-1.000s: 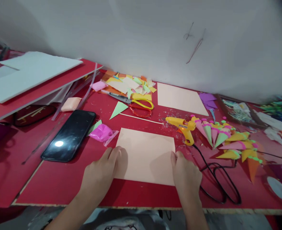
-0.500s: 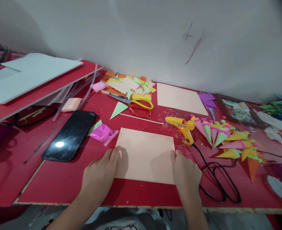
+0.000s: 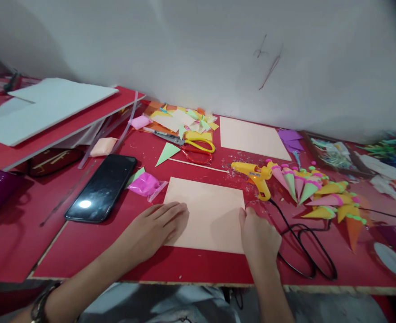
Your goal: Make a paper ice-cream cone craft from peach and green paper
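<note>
A peach sheet of paper (image 3: 211, 215) lies flat on the red table in front of me. Across its left part rests my left hand (image 3: 160, 222), open, with fingers stretched out towards the middle. My right hand (image 3: 260, 233) is at the right edge, its thumb and curled fingers closed on the paper there. Beyond the sheet are a pale green paper triangle (image 3: 167, 153), a thin white stick (image 3: 199, 166) and scissors with red and yellow handles (image 3: 201, 144). A yellow glue gun (image 3: 256, 177) lies to the right, its black cord looping beside my right hand.
At left are a black phone (image 3: 103, 188) and a pink packet (image 3: 145, 184). Small decorated paper cones (image 3: 332, 197) lie at right. Behind are another peach sheet (image 3: 251, 138), paper scraps (image 3: 180, 119) and a brown tray (image 3: 339, 154). White boards (image 3: 56, 107) lie on a raised red panel.
My left hand has moved from gripping the left edge to lying open over the paper, fingers pointing right. My right hand stays at the right edge. The view has shifted slightly.
</note>
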`<state>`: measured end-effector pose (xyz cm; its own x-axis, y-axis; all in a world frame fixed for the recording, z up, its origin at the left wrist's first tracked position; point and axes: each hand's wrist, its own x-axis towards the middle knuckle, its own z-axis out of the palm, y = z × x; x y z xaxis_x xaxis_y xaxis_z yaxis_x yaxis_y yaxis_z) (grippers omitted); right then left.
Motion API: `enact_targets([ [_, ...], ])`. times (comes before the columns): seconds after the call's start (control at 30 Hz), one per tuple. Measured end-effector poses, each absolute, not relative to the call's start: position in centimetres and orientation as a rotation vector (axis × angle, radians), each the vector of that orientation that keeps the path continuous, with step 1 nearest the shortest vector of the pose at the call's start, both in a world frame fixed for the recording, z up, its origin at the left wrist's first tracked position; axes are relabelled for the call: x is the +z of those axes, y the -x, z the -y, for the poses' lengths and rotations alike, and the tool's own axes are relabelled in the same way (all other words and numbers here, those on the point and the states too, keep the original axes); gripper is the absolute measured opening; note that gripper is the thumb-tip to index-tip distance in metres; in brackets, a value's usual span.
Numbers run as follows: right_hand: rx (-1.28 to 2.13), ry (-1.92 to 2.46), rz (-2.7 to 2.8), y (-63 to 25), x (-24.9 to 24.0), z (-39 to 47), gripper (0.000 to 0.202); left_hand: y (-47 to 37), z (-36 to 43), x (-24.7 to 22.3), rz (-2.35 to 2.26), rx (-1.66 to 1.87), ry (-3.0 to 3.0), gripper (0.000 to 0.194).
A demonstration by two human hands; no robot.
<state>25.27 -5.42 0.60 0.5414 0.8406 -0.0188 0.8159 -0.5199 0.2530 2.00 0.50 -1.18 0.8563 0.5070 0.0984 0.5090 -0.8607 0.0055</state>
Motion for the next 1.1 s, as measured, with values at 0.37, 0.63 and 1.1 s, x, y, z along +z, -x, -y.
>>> enact_targets([
  [0.37,0.096,-2.546,-1.393,-25.1,0.9,5.4,0.032,-0.8,-0.5,-0.9,0.844,-0.040,3.102,0.051],
  [0.63,-0.012,-2.553,-1.356,-25.2,1.3,5.3,0.034,0.4,-1.1,-0.6,0.853,0.075,3.137,0.053],
  [1.1,0.391,-2.556,-1.803,-25.4,2.0,7.0,0.025,1.4,-2.0,0.0,0.871,0.067,3.167,0.062],
])
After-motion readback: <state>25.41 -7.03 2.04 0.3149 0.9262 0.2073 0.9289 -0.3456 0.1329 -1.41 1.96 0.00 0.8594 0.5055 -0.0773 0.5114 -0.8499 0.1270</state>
